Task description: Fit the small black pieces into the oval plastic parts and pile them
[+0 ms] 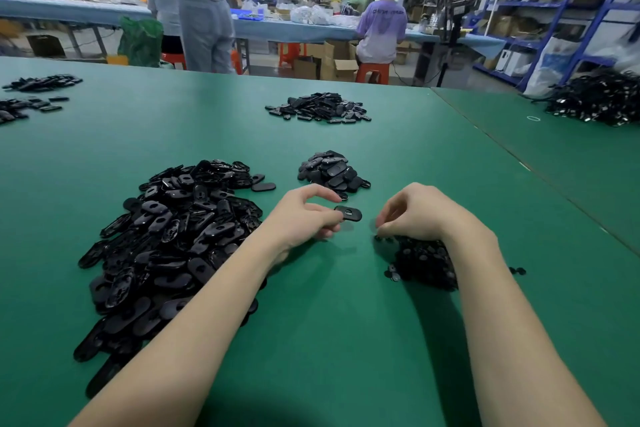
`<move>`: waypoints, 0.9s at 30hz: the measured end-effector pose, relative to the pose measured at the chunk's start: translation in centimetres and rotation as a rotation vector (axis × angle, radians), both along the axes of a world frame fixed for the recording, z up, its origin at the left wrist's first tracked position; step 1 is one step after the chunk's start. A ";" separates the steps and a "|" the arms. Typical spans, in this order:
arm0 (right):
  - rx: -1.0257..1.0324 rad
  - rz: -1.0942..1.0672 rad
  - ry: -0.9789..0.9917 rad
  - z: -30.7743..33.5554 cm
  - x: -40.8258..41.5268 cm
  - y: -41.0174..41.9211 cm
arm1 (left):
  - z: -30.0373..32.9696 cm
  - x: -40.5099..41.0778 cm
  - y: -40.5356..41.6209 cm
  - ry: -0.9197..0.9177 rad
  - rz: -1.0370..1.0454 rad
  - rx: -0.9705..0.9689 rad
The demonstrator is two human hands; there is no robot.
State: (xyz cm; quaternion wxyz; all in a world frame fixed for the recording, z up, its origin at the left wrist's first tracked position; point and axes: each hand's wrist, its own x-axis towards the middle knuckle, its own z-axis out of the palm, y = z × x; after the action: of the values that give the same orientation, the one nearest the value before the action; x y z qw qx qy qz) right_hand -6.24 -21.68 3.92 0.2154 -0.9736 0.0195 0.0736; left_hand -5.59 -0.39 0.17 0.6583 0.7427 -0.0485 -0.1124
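Note:
My left hand (304, 215) pinches one black oval plastic part (349, 213) between thumb and fingers, just above the green table (329, 322). My right hand (415, 211) hovers with curled fingers over the near edge of a heap of small black pieces (419, 262); whether its fingertips pinch a piece is hidden. A large heap of loose oval parts (173, 246) lies to the left under my left forearm. A smaller pile of oval parts (332, 172) sits just beyond both hands.
Another pile of black parts (318, 107) lies farther back at centre, more (31, 94) at the far left, and a dark heap (599, 100) on the right table. Beyond the table several people work at a long bench; blue shelves stand at the right.

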 end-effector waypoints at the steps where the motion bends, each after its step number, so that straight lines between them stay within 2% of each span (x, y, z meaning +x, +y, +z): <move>1: -0.014 0.001 0.011 0.1 -0.1 0.1 | -0.1 0.0 0.0 -0.001 -0.003 0.001; 12: -0.166 0.003 -0.036 0.0 -0.5 1.0 | -0.4 0.2 0.2 -0.003 0.021 -0.032; 14: -0.014 0.027 -0.089 0.0 -0.4 1.2 | -0.4 0.2 0.2 -0.010 0.033 -0.045; 18: 0.426 0.033 -0.213 0.4 -0.2 1.9 | -0.3 0.1 0.1 -0.047 0.055 -0.068; 22: 0.527 -0.006 -0.201 0.4 -0.1 2.5 | -0.1 0.0 0.1 -0.103 0.049 -0.078; 27: 0.533 -0.031 -0.159 0.3 -0.1 2.6 | 0.0 -0.1 0.2 -0.136 0.047 -0.080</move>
State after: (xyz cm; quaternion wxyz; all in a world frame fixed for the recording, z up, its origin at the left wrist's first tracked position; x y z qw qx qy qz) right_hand -6.29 -19.05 4.18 0.4658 -0.8849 -0.0027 -0.0040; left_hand -5.65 -0.19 0.17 0.6849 0.7229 -0.0800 -0.0439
